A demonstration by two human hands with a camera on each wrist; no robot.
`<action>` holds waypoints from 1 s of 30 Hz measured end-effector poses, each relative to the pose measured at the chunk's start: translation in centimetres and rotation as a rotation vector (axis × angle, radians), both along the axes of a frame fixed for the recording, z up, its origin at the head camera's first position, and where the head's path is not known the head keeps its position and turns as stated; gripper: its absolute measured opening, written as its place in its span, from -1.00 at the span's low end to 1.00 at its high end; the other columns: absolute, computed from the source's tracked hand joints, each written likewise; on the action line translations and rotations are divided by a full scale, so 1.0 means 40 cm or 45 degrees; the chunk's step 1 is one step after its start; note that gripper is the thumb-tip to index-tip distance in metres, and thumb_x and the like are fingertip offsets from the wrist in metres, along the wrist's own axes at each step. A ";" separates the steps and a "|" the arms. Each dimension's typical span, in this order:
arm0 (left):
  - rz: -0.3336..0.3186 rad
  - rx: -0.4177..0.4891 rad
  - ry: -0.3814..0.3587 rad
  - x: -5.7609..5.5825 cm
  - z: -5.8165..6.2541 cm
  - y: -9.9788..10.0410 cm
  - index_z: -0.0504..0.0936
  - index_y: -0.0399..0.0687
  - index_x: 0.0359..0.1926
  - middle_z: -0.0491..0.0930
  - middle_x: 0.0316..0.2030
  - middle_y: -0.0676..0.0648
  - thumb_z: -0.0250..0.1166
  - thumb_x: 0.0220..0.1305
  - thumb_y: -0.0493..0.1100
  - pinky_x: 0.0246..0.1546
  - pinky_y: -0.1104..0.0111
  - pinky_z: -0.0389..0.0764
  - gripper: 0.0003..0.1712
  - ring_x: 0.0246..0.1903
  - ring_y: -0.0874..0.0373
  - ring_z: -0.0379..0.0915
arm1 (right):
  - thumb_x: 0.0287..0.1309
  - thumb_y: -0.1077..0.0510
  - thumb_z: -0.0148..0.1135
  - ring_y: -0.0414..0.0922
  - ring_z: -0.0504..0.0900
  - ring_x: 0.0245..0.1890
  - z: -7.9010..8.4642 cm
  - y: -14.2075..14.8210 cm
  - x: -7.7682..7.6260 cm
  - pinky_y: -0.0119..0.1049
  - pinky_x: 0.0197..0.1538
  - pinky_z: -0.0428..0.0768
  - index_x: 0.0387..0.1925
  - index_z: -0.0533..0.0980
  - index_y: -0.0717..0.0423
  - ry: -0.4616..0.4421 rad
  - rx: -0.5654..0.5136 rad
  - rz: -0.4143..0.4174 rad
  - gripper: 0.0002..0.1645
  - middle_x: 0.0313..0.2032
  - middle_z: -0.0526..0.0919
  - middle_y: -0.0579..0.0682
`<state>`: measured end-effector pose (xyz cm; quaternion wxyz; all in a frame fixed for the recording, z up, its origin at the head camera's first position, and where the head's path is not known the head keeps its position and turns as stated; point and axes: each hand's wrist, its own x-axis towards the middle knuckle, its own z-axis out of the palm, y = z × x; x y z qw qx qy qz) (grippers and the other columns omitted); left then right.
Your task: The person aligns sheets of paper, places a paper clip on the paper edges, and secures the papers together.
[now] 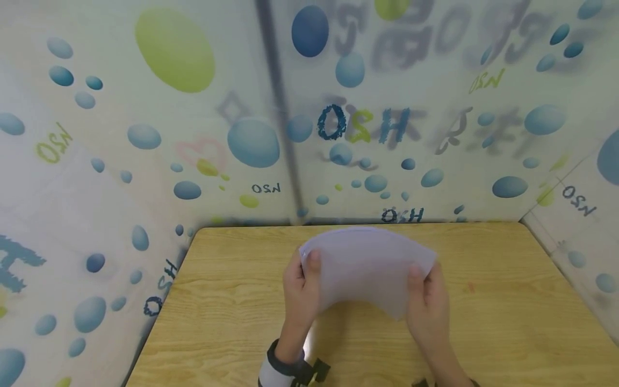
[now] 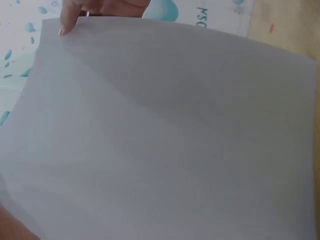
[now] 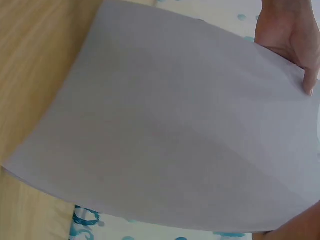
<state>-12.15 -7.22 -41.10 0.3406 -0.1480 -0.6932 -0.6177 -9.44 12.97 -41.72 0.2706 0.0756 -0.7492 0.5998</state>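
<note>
Both hands hold up a plain white sheet of paper (image 1: 365,263) above the wooden table, and it bows upward in the middle. At its left edge my left hand (image 1: 302,287) pinches the paper, thumb on the near face and fingers behind. My right hand (image 1: 427,306) grips the opposite edge the same way. In the left wrist view the paper (image 2: 175,125) fills most of the picture, with the right hand (image 2: 107,7) at its top edge. The right wrist view shows the paper's broad face (image 3: 165,120) and the left hand (image 3: 292,35) at the upper right. Fingers behind the sheet are hidden.
The light wood table (image 1: 222,301) has rounded corners and a small reddish mark (image 1: 471,287) on the right. A white wall covering (image 1: 203,123) printed with blue and green spots stands behind it and along both sides. A dark strap (image 1: 285,357) circles the left wrist.
</note>
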 end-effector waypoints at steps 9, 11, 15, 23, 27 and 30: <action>-0.012 0.031 0.095 -0.009 0.036 -0.013 0.59 -0.28 -0.10 0.58 -0.36 -0.17 0.00 0.51 -0.24 -0.33 0.37 0.43 -0.74 -0.42 0.00 0.41 | 0.51 0.26 -0.23 -0.13 0.49 -0.26 0.036 0.001 -0.007 -0.40 -0.22 0.44 0.04 0.40 0.35 0.045 0.068 -0.087 -0.69 -0.16 0.55 0.03; -0.001 0.032 0.092 -0.012 0.037 -0.011 0.58 -0.28 -0.14 0.53 -0.43 -0.15 -0.01 0.51 -0.25 -0.39 0.37 0.40 -0.75 -0.48 0.02 0.37 | 0.51 0.25 -0.24 -0.12 0.48 -0.30 0.038 -0.001 -0.014 -0.38 -0.25 0.42 -0.02 0.39 0.38 0.069 0.060 -0.077 -0.70 -0.22 0.54 0.07; 0.016 0.030 0.089 -0.022 0.041 -0.006 0.52 -0.27 -0.27 0.28 -0.59 -0.07 -0.03 0.52 -0.25 -0.54 0.37 0.26 -0.75 -0.60 0.12 0.18 | 0.51 0.24 -0.23 -0.13 0.37 -0.38 0.040 -0.001 -0.029 -0.39 -0.30 0.34 -0.16 0.36 0.41 0.109 0.061 -0.115 -0.72 -0.36 0.43 0.10; 0.013 0.044 0.086 -0.031 0.036 -0.008 0.55 -0.26 -0.22 0.39 -0.54 -0.14 -0.04 0.53 -0.22 -0.49 0.36 0.32 -0.73 -0.55 0.06 0.28 | 0.51 0.24 -0.21 -0.11 0.41 -0.25 0.035 0.010 -0.037 -0.40 -0.17 0.33 -0.04 0.38 0.44 0.122 0.016 -0.125 -0.69 -0.22 0.49 0.05; 0.013 0.051 0.088 -0.028 0.038 -0.013 0.56 -0.27 -0.18 0.51 -0.45 -0.16 -0.05 0.53 -0.18 -0.40 0.34 0.41 -0.70 -0.47 0.03 0.38 | 0.51 0.24 -0.21 -0.13 0.46 -0.19 0.037 0.010 -0.037 -0.39 -0.13 0.36 0.00 0.39 0.44 0.144 0.018 -0.133 -0.67 -0.16 0.53 0.05; 0.009 0.054 0.089 -0.026 0.039 -0.014 0.56 -0.28 -0.19 0.56 -0.40 -0.17 -0.07 0.54 -0.17 -0.36 0.32 0.44 -0.68 -0.43 0.02 0.42 | 0.51 0.24 -0.21 -0.13 0.46 -0.22 0.041 0.006 -0.036 -0.39 -0.15 0.38 -0.02 0.40 0.45 0.145 0.017 -0.138 -0.67 -0.18 0.54 0.06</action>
